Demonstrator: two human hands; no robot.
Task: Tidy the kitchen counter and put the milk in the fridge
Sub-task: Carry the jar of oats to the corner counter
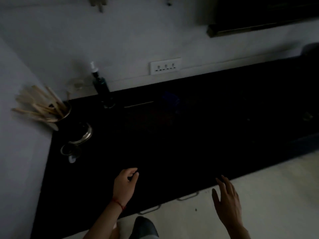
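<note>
The frame is very dark. A black kitchen counter runs across the middle. My left hand hovers over its front edge with loosely curled fingers and holds nothing. My right hand is at the front edge further right, fingers straight and spread, empty. A faint bluish shape lies near the back of the counter; I cannot tell what it is. No milk is recognisable.
A holder with wooden utensils stands at the counter's left end. In front of it are a glass lid and a small glass. A dark pump bottle stands against the wall beside a socket. Drawer handles show below.
</note>
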